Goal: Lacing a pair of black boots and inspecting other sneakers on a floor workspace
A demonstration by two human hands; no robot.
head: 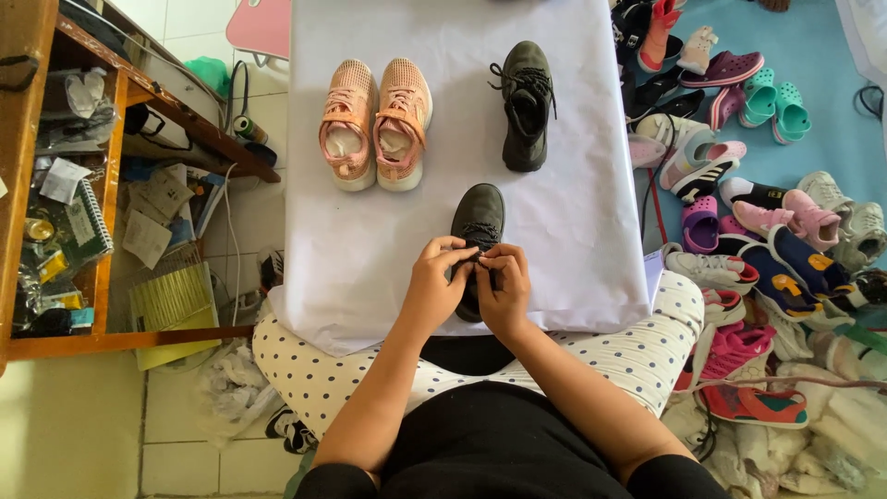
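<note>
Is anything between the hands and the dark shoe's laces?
Nothing visible. The left hand and right hand are both already on the laces of the near dark shoe, fingers pinched together over them.

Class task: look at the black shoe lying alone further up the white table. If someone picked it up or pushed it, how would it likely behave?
The far black shoe stands flat on its sole, so it would probably slide on the white sheet rather than roll. Its loose laces look floppy and would likely dangle. It seems light enough for one hand, like the pink pair.
</note>
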